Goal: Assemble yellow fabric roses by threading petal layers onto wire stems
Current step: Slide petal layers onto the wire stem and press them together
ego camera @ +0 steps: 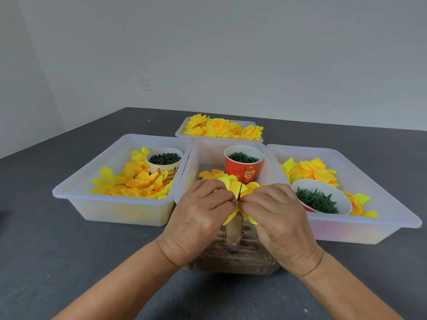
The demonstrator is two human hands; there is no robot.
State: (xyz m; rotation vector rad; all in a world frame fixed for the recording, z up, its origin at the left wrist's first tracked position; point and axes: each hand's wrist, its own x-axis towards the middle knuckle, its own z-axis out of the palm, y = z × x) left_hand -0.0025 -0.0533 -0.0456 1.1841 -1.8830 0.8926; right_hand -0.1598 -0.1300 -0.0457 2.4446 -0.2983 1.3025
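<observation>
We see a white wall with a socket [147, 83] at upper left, above a dark grey bench [57, 250]. At centre frame, our left hand [198, 218] and right hand [277, 218] pinch a yellow petal layer [234, 213] on an upright wire stem [241, 183], before white trays [111, 204].

Yellow petals [233, 188], seemingly black wire [242, 181]

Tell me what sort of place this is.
Probably a plain room used as a handcraft workstation: a grey table against bare walls, translucent bins of sorted yellow petals, and a far tray of finished roses.
</observation>
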